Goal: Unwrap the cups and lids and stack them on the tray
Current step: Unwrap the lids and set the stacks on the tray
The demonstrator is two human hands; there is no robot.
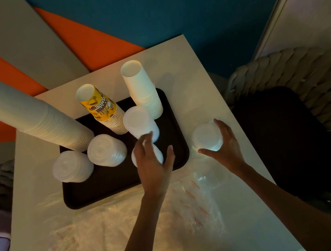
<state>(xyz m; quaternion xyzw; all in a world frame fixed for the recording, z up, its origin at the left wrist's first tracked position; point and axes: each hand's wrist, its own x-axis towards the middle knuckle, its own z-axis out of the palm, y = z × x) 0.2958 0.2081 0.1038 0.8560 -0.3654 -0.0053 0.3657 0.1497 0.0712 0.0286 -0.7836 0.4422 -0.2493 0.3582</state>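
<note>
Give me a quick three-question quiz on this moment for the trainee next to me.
1. True or false: the lid stack that the right hand grips stands on the tray.
2. The yellow printed cup stack stands: A) on the bare table, B) on the tray, C) in the right hand.
3. What lies on the table between the tray and the person?

Key: 1 false, it stands on the table to the right of the tray; 2 B; 3 the crumpled plastic wrap.
</note>
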